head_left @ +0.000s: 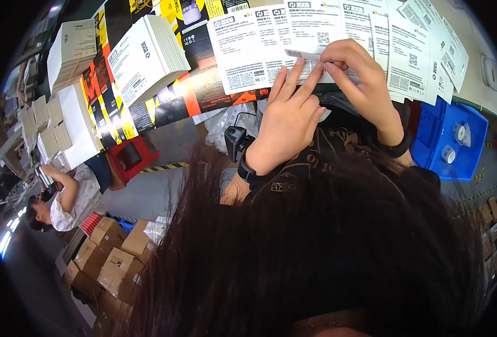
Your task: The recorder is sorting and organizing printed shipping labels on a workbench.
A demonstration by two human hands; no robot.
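White printed cards [237, 42] lie overlapping in a row along the table edge in front of me. A narrow grey label strip [294, 54] lies at a slant over one of them. My right hand [366, 84] is closed in a pinch at the strip's right end, thumb against fingertips. My left hand [287, 126] is open, its fingers stretched out and resting by the card's lower edge, with fingertips close to the strip. Its palm hangs over the near table edge. Whether the strip is stuck to the card cannot be seen.
Left of the cards stand a thick stack of white cards [147, 62] and a further stack [73, 53]. A blue bin [428, 137] with label rolls [449, 154] is at the right. Behind at left are a red stool [133, 160], cardboard boxes [116, 264] and another person [74, 202].
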